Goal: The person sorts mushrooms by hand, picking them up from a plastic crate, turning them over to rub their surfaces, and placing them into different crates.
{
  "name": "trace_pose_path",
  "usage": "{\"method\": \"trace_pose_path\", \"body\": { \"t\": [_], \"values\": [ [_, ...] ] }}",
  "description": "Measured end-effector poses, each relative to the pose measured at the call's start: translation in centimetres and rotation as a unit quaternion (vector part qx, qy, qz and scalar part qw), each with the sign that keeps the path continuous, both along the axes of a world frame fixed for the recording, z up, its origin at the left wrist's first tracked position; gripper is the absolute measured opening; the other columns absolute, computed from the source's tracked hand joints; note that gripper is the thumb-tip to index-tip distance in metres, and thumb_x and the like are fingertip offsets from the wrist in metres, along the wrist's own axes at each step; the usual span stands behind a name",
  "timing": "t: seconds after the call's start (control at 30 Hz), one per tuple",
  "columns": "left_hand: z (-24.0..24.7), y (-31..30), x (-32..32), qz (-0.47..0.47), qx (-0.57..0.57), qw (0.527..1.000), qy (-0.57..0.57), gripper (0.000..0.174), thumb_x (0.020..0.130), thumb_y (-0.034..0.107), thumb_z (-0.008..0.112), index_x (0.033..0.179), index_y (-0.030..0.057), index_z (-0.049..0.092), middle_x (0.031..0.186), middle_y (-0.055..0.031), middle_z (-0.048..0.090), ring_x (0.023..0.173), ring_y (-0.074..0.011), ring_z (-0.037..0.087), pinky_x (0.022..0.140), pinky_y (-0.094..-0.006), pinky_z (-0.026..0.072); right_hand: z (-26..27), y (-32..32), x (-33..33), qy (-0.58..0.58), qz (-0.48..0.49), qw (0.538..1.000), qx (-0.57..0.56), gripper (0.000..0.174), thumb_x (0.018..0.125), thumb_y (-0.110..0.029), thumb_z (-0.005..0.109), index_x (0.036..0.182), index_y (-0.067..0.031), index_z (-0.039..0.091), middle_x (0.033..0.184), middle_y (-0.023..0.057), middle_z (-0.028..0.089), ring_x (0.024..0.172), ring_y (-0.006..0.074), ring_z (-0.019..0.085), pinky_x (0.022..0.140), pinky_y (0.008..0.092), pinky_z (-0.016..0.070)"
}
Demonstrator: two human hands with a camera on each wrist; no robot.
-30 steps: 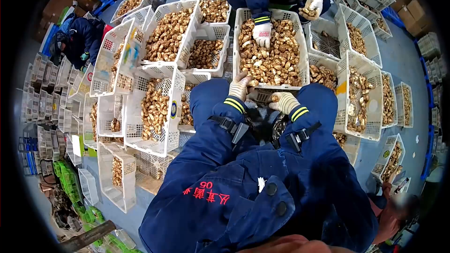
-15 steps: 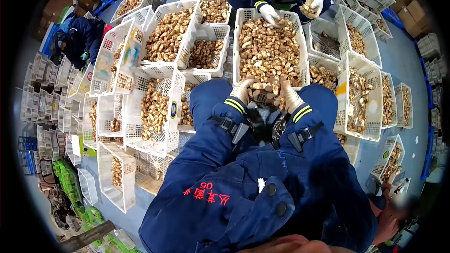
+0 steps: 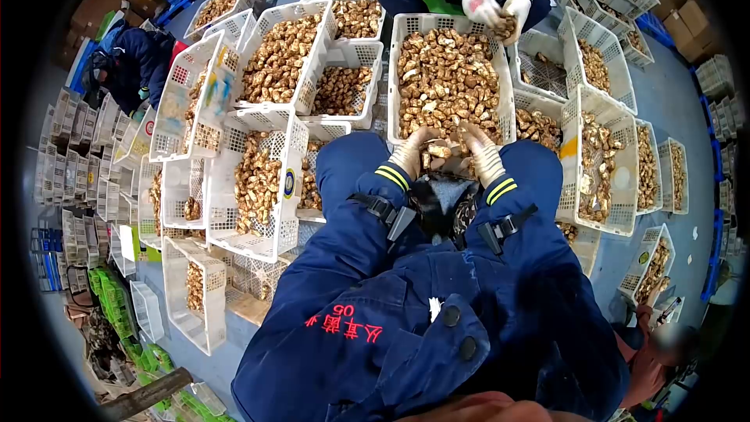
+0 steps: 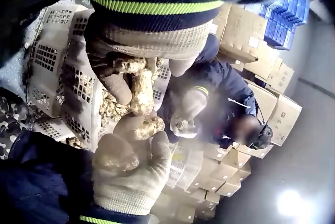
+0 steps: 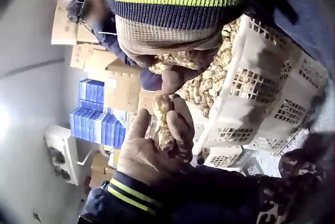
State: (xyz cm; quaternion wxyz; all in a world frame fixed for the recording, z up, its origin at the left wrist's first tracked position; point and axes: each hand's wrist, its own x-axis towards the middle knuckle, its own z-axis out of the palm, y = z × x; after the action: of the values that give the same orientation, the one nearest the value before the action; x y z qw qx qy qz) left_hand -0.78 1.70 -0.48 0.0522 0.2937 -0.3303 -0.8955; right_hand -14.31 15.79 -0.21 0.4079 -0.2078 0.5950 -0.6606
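Both gloved hands are close together over the near edge of a white perforated crate (image 3: 395,82) heaped with brown-and-white mushrooms (image 3: 449,78). My left hand (image 3: 407,156) grips knobbly mushrooms, one of them a long pale-stemmed mushroom (image 4: 142,93) that sticks out past the fingers in the left wrist view. Facing it, my right hand (image 3: 486,159) has its fingers curled round mushrooms (image 5: 183,59), seen under the palm in the right wrist view. A short mushroom (image 4: 149,129) shows at the right fingertips.
Across the crate, another person's gloved hands (image 3: 500,14) hold mushrooms. More white crates of mushrooms stand on the left (image 3: 258,180) and right (image 3: 601,164). Cardboard boxes (image 4: 241,33) and blue stacks (image 5: 97,124) are in the background.
My hands have come closer together, with mushrooms now between them. The other person's hand has left the crate and joined their other hand.
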Motion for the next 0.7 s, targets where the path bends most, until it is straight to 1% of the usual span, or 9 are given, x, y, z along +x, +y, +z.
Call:
{"method": "trace_pose_path", "body": {
  "t": [0.07, 0.2, 0.23, 0.33, 0.37, 0.47, 0.5, 0.63, 0.7],
  "values": [
    [0.7, 0.1, 0.1, -0.024, 0.008, 1.0, 0.018, 0.057, 0.092, 0.053, 0.042, 0.125, 0.007, 0.048, 0.114, -0.0102, 0.057, 0.097, -0.0199, 0.057, 0.075, -0.0321, 0.0508, 0.4, -0.5, 0.2, 0.066, -0.009, 0.996, 0.053, 0.057, 0.088, -0.037, 0.059, 0.13, -0.003, 0.041, 0.117, 0.0159, 0.057, 0.098, 0.02, 0.058, 0.054, 0.0252, 0.0468],
    [0.9, 0.4, -0.1, -0.038, 0.001, 0.999, 0.029, 0.061, 0.09, 0.055, 0.046, 0.126, 0.0068, 0.047, 0.113, -0.0099, 0.058, 0.098, -0.02, 0.056, 0.077, -0.034, 0.0504, 0.1, -0.7, 0.4, 0.182, -0.033, 0.98, 0.074, 0.059, 0.084, -0.036, 0.066, 0.127, -0.0032, 0.042, 0.111, 0.0177, 0.058, 0.093, 0.0218, 0.059, 0.074, 0.0316, 0.0479],
    [1.1, 0.6, -0.2, -0.028, -0.018, 0.999, 0.026, 0.06, 0.089, 0.054, 0.047, 0.126, 0.007, 0.048, 0.113, -0.0098, 0.058, 0.097, -0.0198, 0.056, 0.077, -0.034, 0.0502, 0.3, -0.6, 0.7, 0.237, -0.03, 0.969, 0.065, 0.05, 0.084, -0.035, 0.067, 0.118, -0.0019, 0.05, 0.103, 0.0143, 0.062, 0.09, 0.0203, 0.06, 0.083, 0.0336, 0.045],
    [1.7, 0.8, -0.2, -0.037, -0.034, 0.999, -0.006, 0.056, 0.086, 0.049, 0.055, 0.126, 0.0087, 0.051, 0.113, -0.0077, 0.057, 0.095, -0.0179, 0.056, 0.077, -0.033, 0.0495, 1.4, 0.0, 0.8, 0.262, 0.074, 0.956, 0.106, 0.043, 0.084, -0.034, 0.067, 0.109, 0.0, 0.057, 0.097, 0.0115, 0.064, 0.091, 0.0182, 0.059, 0.085, 0.0322, 0.0448],
    [1.9, 0.8, -0.1, -0.045, -0.032, 0.998, -0.021, 0.055, 0.085, 0.046, 0.058, 0.125, 0.0094, 0.052, 0.113, -0.0067, 0.057, 0.094, -0.0171, 0.056, 0.077, -0.0325, 0.0492, 1.4, -0.2, 1.0, 0.277, 0.073, 0.954, 0.087, 0.04, 0.086, -0.035, 0.065, 0.106, -0.0001, 0.061, 0.095, 0.0071, 0.066, 0.091, 0.0155, 0.059, 0.086, 0.0294, 0.0445],
    [2.8, 0.8, 0.5, -0.058, 0.003, 0.998, 0.017, 0.046, 0.083, 0.035, 0.063, 0.123, 0.0127, 0.056, 0.113, -0.0027, 0.056, 0.092, -0.0145, 0.055, 0.075, -0.0306, 0.0488, 0.5, -0.1, 0.8, 0.156, 0.063, 0.985, 0.028, 0.043, 0.088, -0.038, 0.061, 0.113, -0.0027, 0.061, 0.098, 0.0051, 0.066, 0.09, 0.0145, 0.059, 0.084, 0.0272, 0.0452],
    [-1.6, -0.5, 0.0, -0.092, 0.004, 0.995, 0.049, 0.044, 0.083, 0.029, 0.063, 0.123, 0.0134, 0.055, 0.11, 0.0001, 0.057, 0.091, -0.0134, 0.056, 0.073, -0.0295, 0.0494, -0.5, -0.3, 0.6, 0.145, 0.041, 0.987, 0.053, 0.041, 0.091, -0.039, 0.056, 0.115, -0.0056, 0.061, 0.098, 0.0028, 0.066, 0.088, 0.013, 0.059, 0.082, 0.0254, 0.0459],
    [0.9, 0.5, 0.4, -0.055, -0.026, 0.998, 0.027, 0.045, 0.083, 0.027, 0.063, 0.125, 0.0132, 0.053, 0.109, -0.0001, 0.059, 0.089, -0.0144, 0.058, 0.073, -0.0309, 0.0515, 0.3, 0.2, -0.1, 0.071, 0.095, 0.988, 0.098, 0.035, 0.092, -0.035, 0.055, 0.111, -0.0059, 0.063, 0.098, 0.0048, 0.066, 0.087, 0.0159, 0.061, 0.081, 0.029, 0.0476],
    [-0.2, 0.0, 0.1, -0.09, -0.001, 0.994, 0.07, 0.047, 0.084, 0.027, 0.063, 0.127, 0.0129, 0.051, 0.113, -0.001, 0.057, 0.092, -0.015, 0.058, 0.074, -0.0308, 0.0515, 0.0, -0.2, 0.3, 0.228, 0.088, 0.969, 0.034, 0.033, 0.091, -0.03, 0.056, 0.11, -0.0042, 0.063, 0.098, 0.0077, 0.067, 0.088, 0.0176, 0.062, 0.082, 0.0297, 0.0475]
  ]
}}
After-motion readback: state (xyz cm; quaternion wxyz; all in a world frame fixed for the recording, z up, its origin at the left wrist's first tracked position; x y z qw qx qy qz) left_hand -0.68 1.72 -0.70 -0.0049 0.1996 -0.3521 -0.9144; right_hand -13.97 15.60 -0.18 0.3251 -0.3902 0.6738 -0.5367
